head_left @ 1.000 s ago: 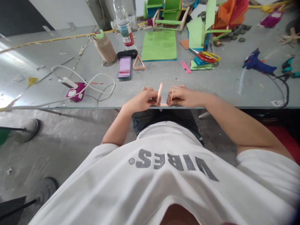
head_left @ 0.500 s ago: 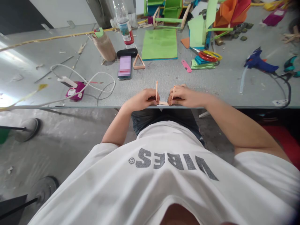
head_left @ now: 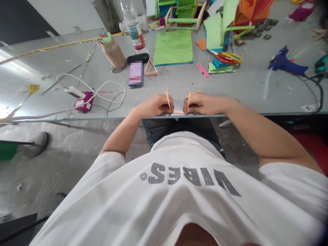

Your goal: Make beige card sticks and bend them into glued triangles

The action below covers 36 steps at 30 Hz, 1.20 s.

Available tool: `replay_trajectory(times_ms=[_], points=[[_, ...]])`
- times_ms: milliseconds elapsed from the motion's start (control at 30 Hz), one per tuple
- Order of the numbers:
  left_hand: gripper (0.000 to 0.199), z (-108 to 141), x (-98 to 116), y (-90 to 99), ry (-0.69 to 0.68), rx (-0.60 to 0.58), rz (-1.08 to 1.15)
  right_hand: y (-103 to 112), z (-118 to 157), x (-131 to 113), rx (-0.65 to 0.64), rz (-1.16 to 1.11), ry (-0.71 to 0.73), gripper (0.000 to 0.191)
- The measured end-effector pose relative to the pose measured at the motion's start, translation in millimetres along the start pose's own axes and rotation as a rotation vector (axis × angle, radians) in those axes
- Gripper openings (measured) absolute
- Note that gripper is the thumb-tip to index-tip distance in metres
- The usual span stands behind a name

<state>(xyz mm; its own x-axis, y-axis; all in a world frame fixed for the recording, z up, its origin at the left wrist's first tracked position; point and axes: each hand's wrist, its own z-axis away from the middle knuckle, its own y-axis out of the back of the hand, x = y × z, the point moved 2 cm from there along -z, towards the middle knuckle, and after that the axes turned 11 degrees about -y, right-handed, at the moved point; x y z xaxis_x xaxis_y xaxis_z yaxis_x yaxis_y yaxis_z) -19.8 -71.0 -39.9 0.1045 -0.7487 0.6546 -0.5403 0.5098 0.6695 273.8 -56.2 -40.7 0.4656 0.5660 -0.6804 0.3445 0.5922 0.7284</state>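
Note:
At the table's front edge, an orange paper strip (head_left: 178, 111) is folded up at both ends, so that its two end parts stand up. My left hand (head_left: 161, 104) pinches it at the left fold, where the upright part tilts outward to the left. At the right fold, my right hand (head_left: 198, 103) grips it with curled fingers. The strip's middle part lies low between the hands. Beyond them stands a folded triangle (head_left: 151, 68) of the same orange colour, beside a phone (head_left: 135, 74).
Green paper sheets (head_left: 173, 48), scissors (head_left: 227, 58) and a pink cutter (head_left: 203, 70) lie beyond my hands. A blue glue gun (head_left: 287, 63) is at the right. On the left are a corded purple power adapter (head_left: 84, 102), a brown cup (head_left: 112, 53) and a plastic bottle (head_left: 135, 32).
The left upright part of the strip has leaned outward to the left. Both hands keep their hold at the folds, and the view has shifted slightly.

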Motion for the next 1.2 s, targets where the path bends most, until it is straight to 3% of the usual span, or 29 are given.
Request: replay_trajectory(times_ms=[167,500,633,900,1200], points=[[0.017,-1.5,0.3,3.1,-0.035,-0.027,0.001,0.7,-2.1,1.7,-0.004,-0.009,0.008,0.041],[0.026,-14.1,7.1,7.8,-0.079,-0.192,-0.257,0.8,-4.4,5.6,-0.018,0.018,0.015,0.042],[0.025,-21.4,11.4,10.0,-0.014,-0.270,-0.333,0.4,-4.4,5.8,-0.019,0.020,-0.010,0.043],[0.020,-34.7,11.8,11.6,0.117,-0.382,-0.183,-1.9,-2.6,-0.4,0.002,0.028,-0.031,0.042],[0.016,-49.3,19.7,16.0,0.223,-0.498,-0.211,-0.7,-0.5,-2.2,0.000,-0.004,-0.042,0.038]])
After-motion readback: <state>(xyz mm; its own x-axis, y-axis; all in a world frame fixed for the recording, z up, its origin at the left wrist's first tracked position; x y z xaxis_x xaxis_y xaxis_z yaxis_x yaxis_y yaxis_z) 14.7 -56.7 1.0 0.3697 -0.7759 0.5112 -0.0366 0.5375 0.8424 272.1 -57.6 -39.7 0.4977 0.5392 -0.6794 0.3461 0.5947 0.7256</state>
